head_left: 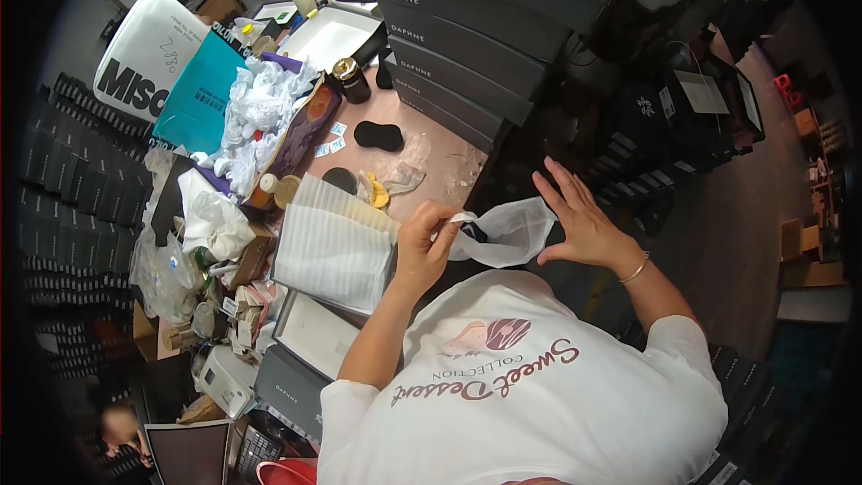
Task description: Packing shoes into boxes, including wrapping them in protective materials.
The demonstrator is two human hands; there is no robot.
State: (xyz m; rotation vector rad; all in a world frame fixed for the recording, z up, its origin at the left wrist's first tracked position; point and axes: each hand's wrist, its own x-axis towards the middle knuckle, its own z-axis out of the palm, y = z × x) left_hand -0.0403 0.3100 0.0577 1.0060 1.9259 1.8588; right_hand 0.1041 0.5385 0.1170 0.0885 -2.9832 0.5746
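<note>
In front of my chest a translucent white bag [519, 232] hangs stretched out sideways. My left hand [426, 241] pinches its left end between thumb and fingers. A small dark thing [473, 232] shows at that end beside my fingertips; its kind cannot be made out. My right hand [588, 226] is open, fingers spread, with its thumb close to the bag's right end; whether they touch is unclear. Left of my left forearm lies a stack of white foam sheets [330, 247]. Beyond it are a black pad shaped like an insole [379, 136] and a crumpled yellow scrap [375, 190].
Black shoe boxes [467, 36] rise in a tall stack behind the pinkish table [440, 139]. At the left, a carton holds crumpled white tissue [260, 112], near a dark jar with a gold lid [350, 81]. A shoe box [310, 332] sits beside my left elbow.
</note>
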